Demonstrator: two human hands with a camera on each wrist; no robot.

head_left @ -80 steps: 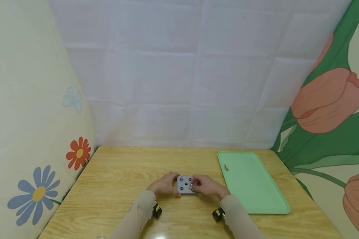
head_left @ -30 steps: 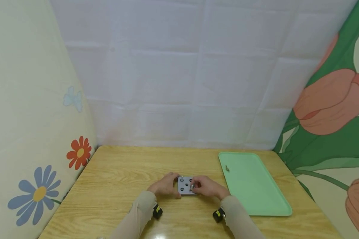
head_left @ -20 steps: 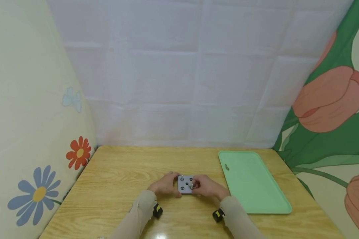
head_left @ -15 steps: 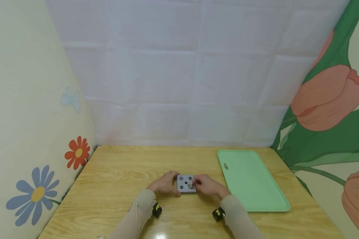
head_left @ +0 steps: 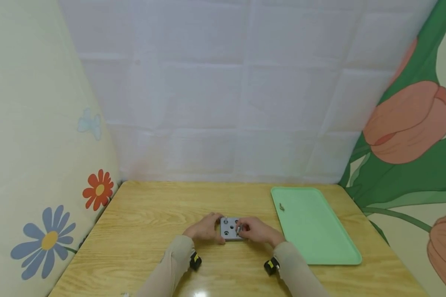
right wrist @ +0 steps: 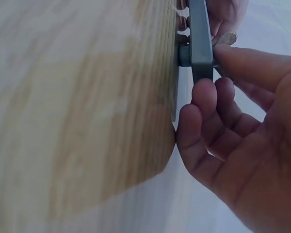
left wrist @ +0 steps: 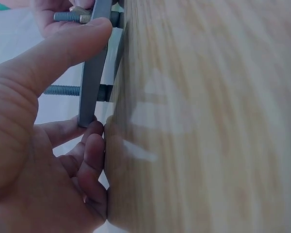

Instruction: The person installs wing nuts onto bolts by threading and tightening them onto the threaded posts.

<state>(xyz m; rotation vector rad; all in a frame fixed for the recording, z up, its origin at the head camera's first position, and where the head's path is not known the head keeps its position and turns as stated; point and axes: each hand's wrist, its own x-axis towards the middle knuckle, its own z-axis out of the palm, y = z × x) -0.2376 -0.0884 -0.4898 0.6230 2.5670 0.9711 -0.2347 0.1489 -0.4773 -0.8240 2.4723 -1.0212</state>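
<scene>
A grey metal plate (head_left: 228,234) with several holes is held just off the table by bolt heads under it. My left hand (head_left: 205,229) grips its left edge, thumb on the near side and fingers on the far side. One bolt (left wrist: 63,90) stands bare through the far left hole. Another bolt (left wrist: 65,17), at the near right, carries a brass-coloured wing nut (right wrist: 228,38). My right hand (head_left: 258,231) pinches this wing nut between thumb and index finger. Its other fingers curl by the plate's right edge. The fingers partly hide the nut.
On the right of the wooden table (head_left: 163,198) lies a light green tray (head_left: 316,231). A small brass-coloured piece (head_left: 281,207), like a wing nut, lies near its left edge. A small object (head_left: 124,294) shows at the bottom frame edge.
The right fingers have kept working at the wing nut, which has turned between frames. Half a second ago they were drawn back from it; now they close around it. The left hand stays put.
</scene>
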